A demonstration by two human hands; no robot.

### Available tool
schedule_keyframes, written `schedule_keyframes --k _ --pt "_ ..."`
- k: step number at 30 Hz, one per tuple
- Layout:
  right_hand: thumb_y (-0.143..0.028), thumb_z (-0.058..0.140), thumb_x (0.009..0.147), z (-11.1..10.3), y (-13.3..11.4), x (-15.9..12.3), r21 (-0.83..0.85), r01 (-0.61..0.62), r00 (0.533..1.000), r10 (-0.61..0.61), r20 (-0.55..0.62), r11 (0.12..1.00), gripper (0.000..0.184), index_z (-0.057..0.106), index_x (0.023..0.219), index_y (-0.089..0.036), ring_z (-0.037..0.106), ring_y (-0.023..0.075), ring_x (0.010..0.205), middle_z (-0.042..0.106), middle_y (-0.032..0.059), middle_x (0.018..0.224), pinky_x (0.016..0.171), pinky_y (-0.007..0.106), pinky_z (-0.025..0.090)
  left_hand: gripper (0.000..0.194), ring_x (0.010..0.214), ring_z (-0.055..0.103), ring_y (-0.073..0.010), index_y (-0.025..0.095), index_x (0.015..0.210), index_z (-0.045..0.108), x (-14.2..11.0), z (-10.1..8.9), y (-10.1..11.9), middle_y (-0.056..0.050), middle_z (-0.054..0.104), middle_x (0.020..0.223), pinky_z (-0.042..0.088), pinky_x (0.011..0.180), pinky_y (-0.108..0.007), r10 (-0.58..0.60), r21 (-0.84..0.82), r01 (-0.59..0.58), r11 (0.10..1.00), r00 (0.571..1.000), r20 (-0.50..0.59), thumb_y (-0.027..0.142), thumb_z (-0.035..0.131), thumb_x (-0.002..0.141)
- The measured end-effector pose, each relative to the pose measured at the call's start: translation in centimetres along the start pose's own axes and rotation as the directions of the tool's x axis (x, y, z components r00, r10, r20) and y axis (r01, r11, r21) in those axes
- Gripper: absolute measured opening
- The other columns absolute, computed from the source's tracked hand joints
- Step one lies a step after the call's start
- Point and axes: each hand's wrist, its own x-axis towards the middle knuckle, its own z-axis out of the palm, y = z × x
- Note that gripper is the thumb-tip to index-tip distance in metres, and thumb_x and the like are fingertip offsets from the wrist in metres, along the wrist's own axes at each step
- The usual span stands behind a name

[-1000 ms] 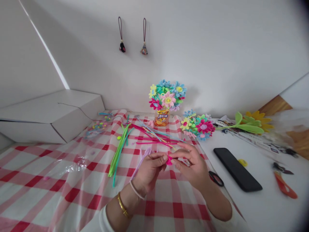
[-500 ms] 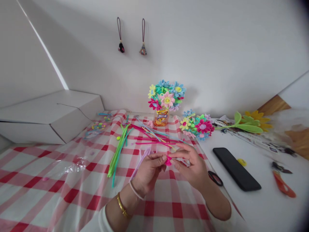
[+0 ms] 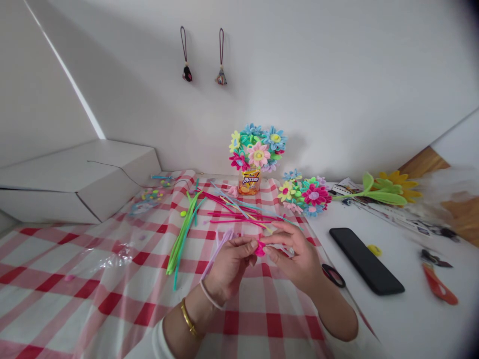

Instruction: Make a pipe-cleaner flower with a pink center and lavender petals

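Observation:
My left hand (image 3: 231, 264) and my right hand (image 3: 295, 257) meet over the checked cloth, pinching a small bright pink pipe-cleaner loop (image 3: 260, 249) between their fingertips. A lilac pipe cleaner (image 3: 217, 254) runs from that pinch past my left hand and up to the left. Loose pink and blue pipe cleaners (image 3: 239, 214) lie just beyond my hands. A bundle of green pipe cleaners (image 3: 182, 237) lies to the left.
A jar of pipe-cleaner flowers (image 3: 250, 182) stands at the back, with more flowers (image 3: 305, 195) beside it. To the right lie a black phone (image 3: 365, 261), black-handled scissors (image 3: 333, 275) and an orange-handled tool (image 3: 439, 284). A white box (image 3: 78, 182) sits at left.
My hands stay nearly still on the pink loop, with only slight finger movement. The whole scene shifts slightly in view as my head moves.

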Motion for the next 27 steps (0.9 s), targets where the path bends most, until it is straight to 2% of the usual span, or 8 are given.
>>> schedule_keyframes --k 12,27 --pt "-0.022 0.06 0.078 -0.11 -0.02 0.08 -0.078 0.019 1.0 -0.018 0.001 0.997 0.044 0.04 0.117 -0.028 0.061 0.0206 0.098 0.069 0.0012 0.095 0.089 0.039 0.045 0.008 0.049 0.045 -0.0044 0.014 0.069 0.069 0.11 -0.09 -0.16 0.001 0.059 0.058 0.032 0.049 -0.019 -0.004 -0.011 0.004 1.0 1.0 -0.004 0.019 0.073 0.063" --pt "-0.022 0.06 0.078 -0.11 -0.11 0.01 -0.074 0.024 1.0 -0.024 -0.004 0.997 0.046 0.039 0.118 -0.028 0.061 0.0201 0.098 0.07 0.0015 0.095 0.089 0.038 0.045 0.007 0.048 0.046 -0.0045 0.014 0.07 0.07 0.09 -0.1 -0.13 0.001 0.06 0.059 0.033 0.05 -0.02 -0.016 -0.003 0.016 1.0 1.0 -0.01 0.017 0.073 0.064"
